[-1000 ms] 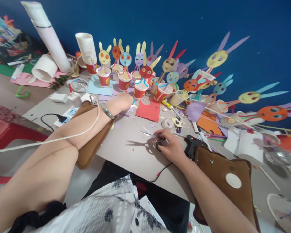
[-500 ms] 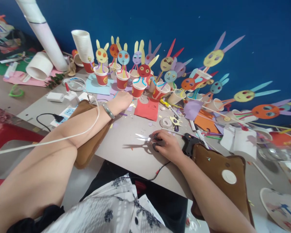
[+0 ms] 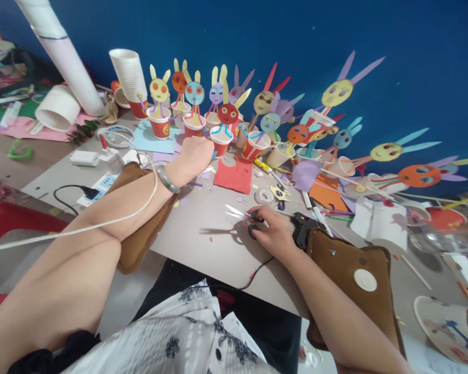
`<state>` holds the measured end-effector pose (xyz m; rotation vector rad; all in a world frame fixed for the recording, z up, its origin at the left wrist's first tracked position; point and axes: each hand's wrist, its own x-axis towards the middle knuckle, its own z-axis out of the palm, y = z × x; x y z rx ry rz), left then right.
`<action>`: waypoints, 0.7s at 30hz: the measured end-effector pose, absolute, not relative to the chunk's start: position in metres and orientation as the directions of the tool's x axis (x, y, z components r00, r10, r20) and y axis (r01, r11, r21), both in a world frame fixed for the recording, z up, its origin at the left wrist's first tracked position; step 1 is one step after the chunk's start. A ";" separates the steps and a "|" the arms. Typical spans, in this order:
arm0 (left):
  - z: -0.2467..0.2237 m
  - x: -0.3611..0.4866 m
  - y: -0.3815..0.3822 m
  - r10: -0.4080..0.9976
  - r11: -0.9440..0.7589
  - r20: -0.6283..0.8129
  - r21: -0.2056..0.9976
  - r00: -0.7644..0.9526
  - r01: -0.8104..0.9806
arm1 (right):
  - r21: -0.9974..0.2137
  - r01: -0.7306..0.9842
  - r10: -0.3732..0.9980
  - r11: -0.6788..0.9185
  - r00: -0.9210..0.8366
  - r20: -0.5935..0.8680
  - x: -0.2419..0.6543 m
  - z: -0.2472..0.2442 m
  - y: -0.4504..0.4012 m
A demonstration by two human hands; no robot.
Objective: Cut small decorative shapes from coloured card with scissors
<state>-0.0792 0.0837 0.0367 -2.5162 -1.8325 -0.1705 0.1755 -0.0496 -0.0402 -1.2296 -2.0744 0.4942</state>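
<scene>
My right hand (image 3: pixel 273 231) is wrapped round the dark handles of a pair of scissors (image 3: pixel 237 212). Their blades are spread apart and point left above the table, casting a shadow on it. My left hand (image 3: pixel 195 156) reaches out beside a red and white paper cup (image 3: pixel 220 136) which carries a red rabbit face (image 3: pixel 229 114). The left fingers are curled and mostly turned away, so what they hold is hidden; a bit of blue shows by the fingertips. A sheet of red paper (image 3: pixel 233 176) with cut edges lies just right of that hand.
Several paper-cup rabbits line the blue wall. A black glue gun (image 3: pixel 302 229) lies beyond my right hand, near a tape roll (image 3: pixel 264 196) and orange paper (image 3: pixel 329 193). Brown cushions (image 3: pixel 356 285) lie under both forearms. A white cable (image 3: pixel 74 228) crosses my left arm. Stacked cups (image 3: pixel 128 72) stand back left.
My left hand has risen slightly toward the cups, its fingers curled in. The scissors have tilted and shifted a little to the right with my right hand. The view has moved slightly.
</scene>
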 end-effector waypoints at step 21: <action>0.027 -0.041 0.027 0.728 0.078 -0.184 0.979 0.660 0.187 | -0.986 0.121 0.991 0.119 0.047 0.125 0.175 -0.033 -0.055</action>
